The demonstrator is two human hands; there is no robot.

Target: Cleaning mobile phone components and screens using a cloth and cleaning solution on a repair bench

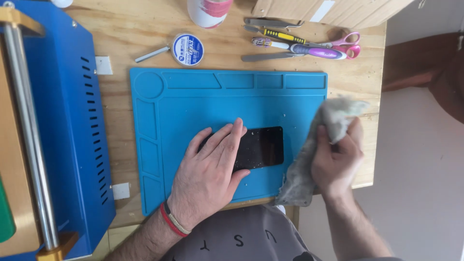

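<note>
Two bare hands work over a blue silicone mat (270, 104) that lies on a wooden table (135, 34). On the near half of the mat rests a black phone screen (263, 147), flat and speckled with pale crumbs. The left hand (210, 169) lies flat on the screen's left end, fingers spread and pressing it down; a red band and a beaded one circle the wrist. The right hand (338, 157) hovers just right of the screen, over the mat's right edge, fingers closed around a crumpled grey cloth (309, 154) that hangs toward the near edge. At the far side of the table lie tweezers, a yellow-handled tool, a purple toothbrush (309, 49), pink scissors (350, 43) and a round spool (187, 49). A blue machine (67, 121) stands at left.
</note>
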